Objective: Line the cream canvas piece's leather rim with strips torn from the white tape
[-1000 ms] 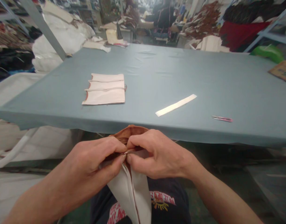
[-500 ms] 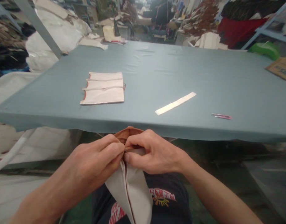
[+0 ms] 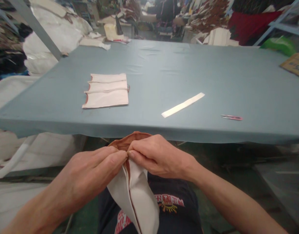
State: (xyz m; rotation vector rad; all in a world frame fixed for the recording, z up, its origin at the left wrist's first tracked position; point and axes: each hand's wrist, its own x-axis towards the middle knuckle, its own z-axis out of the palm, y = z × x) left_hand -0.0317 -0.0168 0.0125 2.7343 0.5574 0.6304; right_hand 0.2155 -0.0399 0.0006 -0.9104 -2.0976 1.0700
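Note:
Below the table's near edge, my left hand point(image 3: 91, 174) and my right hand point(image 3: 159, 159) meet fingertip to fingertip, both pinched on one cream fabric piece with a brown lining point(image 3: 136, 195). Its brown top edge bulges up just above my fingers, and the cream part hangs down over my lap. A dark seam runs down its middle.
The grey-blue table point(image 3: 213, 81) carries a stack of cream fabric pieces point(image 3: 106, 91) at the left, a cream strip point(image 3: 183, 104) in the middle and a small pink tool point(image 3: 231, 117) at the right. A cardboard box point(image 3: 294, 64) sits at the far right edge. Fabric piles crowd the background.
Both hands have kept their pinch on the fabric and shifted slightly along its top edge. The view has tipped a little, so the table sits higher in the picture.

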